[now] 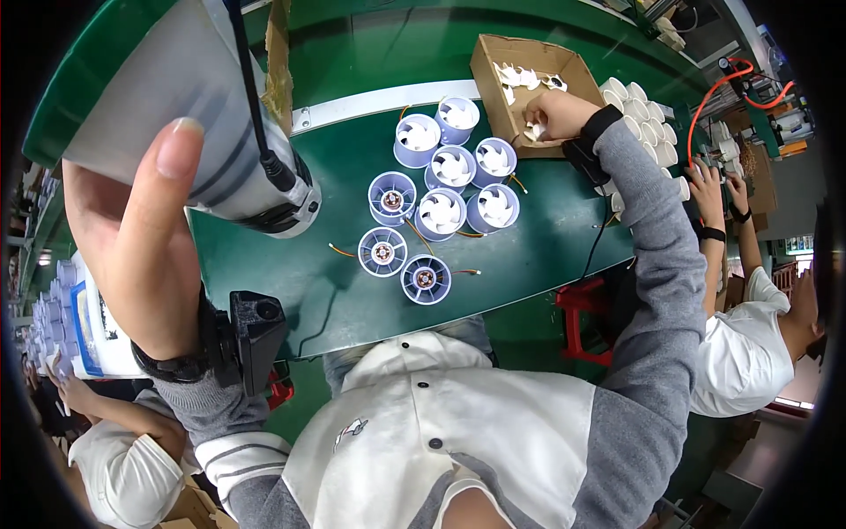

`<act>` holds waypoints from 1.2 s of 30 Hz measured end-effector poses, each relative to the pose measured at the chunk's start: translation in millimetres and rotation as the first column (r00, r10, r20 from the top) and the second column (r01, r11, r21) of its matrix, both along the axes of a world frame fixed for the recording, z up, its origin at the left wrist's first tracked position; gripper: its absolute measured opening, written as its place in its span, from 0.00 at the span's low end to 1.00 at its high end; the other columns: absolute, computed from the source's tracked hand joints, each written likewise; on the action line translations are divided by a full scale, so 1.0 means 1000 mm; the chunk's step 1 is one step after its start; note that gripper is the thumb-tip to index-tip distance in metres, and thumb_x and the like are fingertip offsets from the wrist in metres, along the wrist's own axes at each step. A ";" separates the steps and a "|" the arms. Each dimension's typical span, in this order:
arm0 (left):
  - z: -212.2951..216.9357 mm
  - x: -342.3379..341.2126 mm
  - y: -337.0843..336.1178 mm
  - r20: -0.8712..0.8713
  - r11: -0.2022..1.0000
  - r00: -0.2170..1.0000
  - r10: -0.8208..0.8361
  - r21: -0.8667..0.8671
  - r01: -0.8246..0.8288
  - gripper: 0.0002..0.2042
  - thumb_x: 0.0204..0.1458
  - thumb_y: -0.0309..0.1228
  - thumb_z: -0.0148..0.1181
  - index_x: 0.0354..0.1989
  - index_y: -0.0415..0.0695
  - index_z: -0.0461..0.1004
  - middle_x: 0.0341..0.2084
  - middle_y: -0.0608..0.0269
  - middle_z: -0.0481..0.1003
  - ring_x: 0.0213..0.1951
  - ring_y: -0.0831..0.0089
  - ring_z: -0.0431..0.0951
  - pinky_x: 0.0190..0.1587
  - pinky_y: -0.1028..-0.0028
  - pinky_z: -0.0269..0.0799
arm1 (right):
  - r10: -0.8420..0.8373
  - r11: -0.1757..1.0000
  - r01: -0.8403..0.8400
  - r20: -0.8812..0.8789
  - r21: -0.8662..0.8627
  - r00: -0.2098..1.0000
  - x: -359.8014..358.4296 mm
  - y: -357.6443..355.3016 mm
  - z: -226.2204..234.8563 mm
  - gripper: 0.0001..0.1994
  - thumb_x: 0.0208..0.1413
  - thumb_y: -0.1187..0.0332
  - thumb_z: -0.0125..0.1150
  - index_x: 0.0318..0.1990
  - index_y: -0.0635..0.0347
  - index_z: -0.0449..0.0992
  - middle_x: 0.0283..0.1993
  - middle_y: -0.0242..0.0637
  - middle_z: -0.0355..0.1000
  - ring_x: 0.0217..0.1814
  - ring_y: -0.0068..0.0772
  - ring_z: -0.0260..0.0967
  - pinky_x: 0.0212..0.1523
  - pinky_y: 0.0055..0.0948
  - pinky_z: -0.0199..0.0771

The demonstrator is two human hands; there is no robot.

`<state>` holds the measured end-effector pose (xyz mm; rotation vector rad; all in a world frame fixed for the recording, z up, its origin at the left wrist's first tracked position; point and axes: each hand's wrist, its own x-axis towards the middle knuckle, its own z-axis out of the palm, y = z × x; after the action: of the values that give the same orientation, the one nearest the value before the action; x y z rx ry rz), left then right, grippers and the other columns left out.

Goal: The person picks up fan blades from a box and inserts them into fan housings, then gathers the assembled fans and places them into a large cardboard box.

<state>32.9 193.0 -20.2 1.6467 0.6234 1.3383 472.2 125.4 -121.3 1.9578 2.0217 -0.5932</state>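
My left hand (132,238) is raised close to the camera and grips a large grey cylindrical power tool (189,115) with a black cable. My right hand (551,115) reaches into a cardboard box (493,70) of white fan impellers (520,78), fingers closed on one at the box's near edge. Between the hands, several light purple round fan housings (441,212) stand on the green table (529,238). Some hold white impellers; three nearer ones (392,196) show bare motor hubs with thin wires.
Rows of white housings (643,119) sit right of the box. A co-worker in white sits at the right with hands (714,185) on the table; another person (115,450) sits lower left. A red stool (582,309) stands below the table edge.
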 end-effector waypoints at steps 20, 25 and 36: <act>-0.009 -0.007 0.004 0.141 1.000 0.990 -0.020 -0.006 0.021 0.18 0.47 0.28 0.54 0.45 0.36 0.60 0.42 0.54 0.66 0.47 0.69 0.65 0.50 0.71 0.57 | 0.044 0.868 0.496 -0.991 -0.025 -0.126 -0.150 -0.085 0.058 0.19 0.43 0.74 0.56 0.46 0.57 0.66 0.40 0.41 0.65 0.37 0.35 0.64 0.39 0.32 0.64; -0.013 -0.010 -0.001 0.169 0.996 0.981 -0.093 0.001 0.094 0.16 0.47 0.27 0.54 0.43 0.36 0.61 0.40 0.56 0.67 0.45 0.71 0.66 0.49 0.73 0.58 | 0.220 0.895 0.222 -0.815 0.387 0.536 -0.177 -0.050 0.057 0.15 0.41 0.73 0.58 0.41 0.59 0.69 0.37 0.41 0.67 0.36 0.35 0.65 0.38 0.31 0.64; -0.010 -0.022 -0.007 0.305 0.961 0.912 -0.273 0.036 0.275 0.14 0.46 0.25 0.55 0.41 0.36 0.62 0.37 0.58 0.68 0.43 0.73 0.67 0.47 0.76 0.58 | 0.362 0.859 -0.319 -0.032 0.400 0.932 -0.216 0.009 0.018 0.09 0.33 0.72 0.59 0.27 0.63 0.73 0.26 0.40 0.68 0.34 0.40 0.66 0.36 0.31 0.67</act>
<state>10.9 186.2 -30.0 1.4175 0.2017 1.3424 256.4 134.7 -103.5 1.7094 2.6433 -0.2253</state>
